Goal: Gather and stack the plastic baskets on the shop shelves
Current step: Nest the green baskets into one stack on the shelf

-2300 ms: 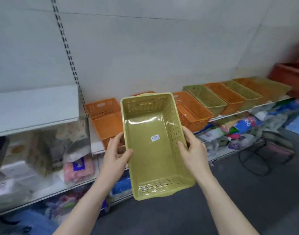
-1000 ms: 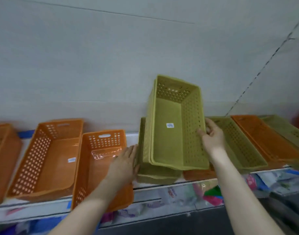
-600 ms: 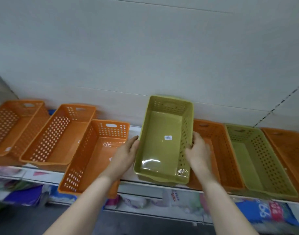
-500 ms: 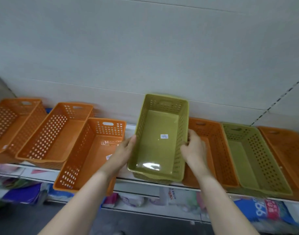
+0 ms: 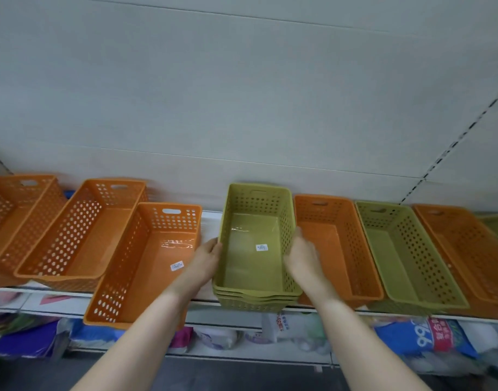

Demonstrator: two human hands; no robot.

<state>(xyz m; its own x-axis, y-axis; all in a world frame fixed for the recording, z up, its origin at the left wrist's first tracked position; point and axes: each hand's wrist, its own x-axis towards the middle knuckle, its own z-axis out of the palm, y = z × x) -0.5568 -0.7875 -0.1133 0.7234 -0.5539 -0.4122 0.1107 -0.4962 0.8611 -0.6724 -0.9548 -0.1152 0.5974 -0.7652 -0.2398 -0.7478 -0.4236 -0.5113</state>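
Orange baskets (image 5: pixel 81 235): three perforated plastic tubs are lying to your left on the shelf (image 5: pixel 211 221), the nearest one overhanging its front edge.
Left hand (image 5: pixel 205 259): your fingers are pressing the left rim of the green stack, grasping it.
Green stack (image 5: pixel 256 249): three or so nested olive baskets are sitting between your hands, long axis running away from you toward the wall, a price sticker on the glossy floor.
Right hand (image 5: pixel 301 256): you are gripping the right rim; this hand is nearer the next loose baskets.
Loose baskets: an orange basket (image 5: pixel 338 246) is touching the stack; the next green basket (image 5: pixel 405 255) is lying just beyond, parallel.
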